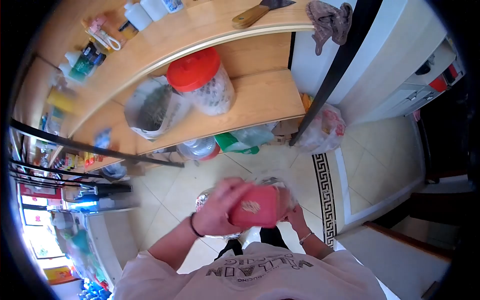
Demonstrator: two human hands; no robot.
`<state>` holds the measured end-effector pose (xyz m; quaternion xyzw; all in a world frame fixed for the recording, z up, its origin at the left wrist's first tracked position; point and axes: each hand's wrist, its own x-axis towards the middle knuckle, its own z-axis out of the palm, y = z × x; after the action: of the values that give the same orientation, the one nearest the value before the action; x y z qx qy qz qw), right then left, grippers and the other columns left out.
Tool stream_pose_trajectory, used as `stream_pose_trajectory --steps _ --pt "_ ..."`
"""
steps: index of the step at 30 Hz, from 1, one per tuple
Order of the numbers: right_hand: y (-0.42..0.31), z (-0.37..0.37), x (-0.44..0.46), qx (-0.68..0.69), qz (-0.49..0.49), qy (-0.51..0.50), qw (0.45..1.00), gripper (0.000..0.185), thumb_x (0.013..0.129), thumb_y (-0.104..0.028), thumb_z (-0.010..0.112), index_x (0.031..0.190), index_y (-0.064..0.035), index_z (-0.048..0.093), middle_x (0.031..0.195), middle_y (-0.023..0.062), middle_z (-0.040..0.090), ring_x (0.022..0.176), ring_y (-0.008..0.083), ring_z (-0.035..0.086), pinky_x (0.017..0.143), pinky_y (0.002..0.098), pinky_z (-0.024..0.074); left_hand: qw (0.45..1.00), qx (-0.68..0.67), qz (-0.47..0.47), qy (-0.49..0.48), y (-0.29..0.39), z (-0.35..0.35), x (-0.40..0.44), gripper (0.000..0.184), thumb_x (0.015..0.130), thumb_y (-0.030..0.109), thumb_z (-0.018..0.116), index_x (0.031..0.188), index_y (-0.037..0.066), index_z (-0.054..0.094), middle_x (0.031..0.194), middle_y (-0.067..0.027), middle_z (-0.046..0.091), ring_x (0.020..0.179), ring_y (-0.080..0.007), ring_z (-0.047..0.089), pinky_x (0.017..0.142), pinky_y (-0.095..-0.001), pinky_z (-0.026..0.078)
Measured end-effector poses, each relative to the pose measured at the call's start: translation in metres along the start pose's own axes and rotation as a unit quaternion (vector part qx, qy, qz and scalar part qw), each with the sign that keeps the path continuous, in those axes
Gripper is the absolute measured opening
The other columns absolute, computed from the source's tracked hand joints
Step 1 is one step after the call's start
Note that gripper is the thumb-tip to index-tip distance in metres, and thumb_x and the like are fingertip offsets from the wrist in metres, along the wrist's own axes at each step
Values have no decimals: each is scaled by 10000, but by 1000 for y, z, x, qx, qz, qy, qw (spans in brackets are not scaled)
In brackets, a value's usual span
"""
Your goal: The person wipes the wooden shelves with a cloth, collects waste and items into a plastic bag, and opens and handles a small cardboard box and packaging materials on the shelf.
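Note:
My left hand (222, 202) is closed around a pinkish-red box (257, 207) with rounded corners and a small gold design on its face. The box is held in front of my body, above the floor. My right hand (296, 216) is just behind its right side, fingers curled and partly hidden. Something clear and crinkled, like plastic wrapping (287, 182), shows blurred beside the box near that hand. Below my left hand, a shiny, patterned thing (202, 198) is partly covered, and its kind is unclear.
Ahead, a wooden shelf (265, 102) bears a clear jar (212, 95) with a red lid and a paper-lined bag (155, 110) of dark, dried-looking stuff. A scraper (252, 16) and bottles (137, 16) lie above. Plastic bags (322, 130) sit by the black post (335, 70).

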<state>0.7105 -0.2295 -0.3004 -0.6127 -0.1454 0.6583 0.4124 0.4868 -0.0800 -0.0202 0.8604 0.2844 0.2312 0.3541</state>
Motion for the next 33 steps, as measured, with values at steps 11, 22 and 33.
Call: stream_pose_trajectory --steps 11,22,33 --pt "-2 -20 -17 39 1 50 998 482 805 -35 468 1267 21 346 1043 190 560 775 277 647 565 355 596 926 230 -53 295 -180 -29 147 938 514 164 841 1310 26 364 1186 -206 449 1125 -364 450 970 -415 396" --pt "3 -33 -66 72 22 94 993 459 800 -23 459 1248 22 370 1016 185 565 739 259 646 566 347 593 881 294 -344 136 -293 25 206 1060 536 323 838 1394 159 239 1297 -229 351 1155 -409 402 982 -427 373" --pt "-7 -47 -46 14 16 69 997 358 801 -82 504 1136 27 443 960 169 587 704 244 639 554 341 576 939 217 -214 162 -224 44 58 649 662 214 757 1230 114 460 1351 -235 334 1215 -408 381 992 -426 383"
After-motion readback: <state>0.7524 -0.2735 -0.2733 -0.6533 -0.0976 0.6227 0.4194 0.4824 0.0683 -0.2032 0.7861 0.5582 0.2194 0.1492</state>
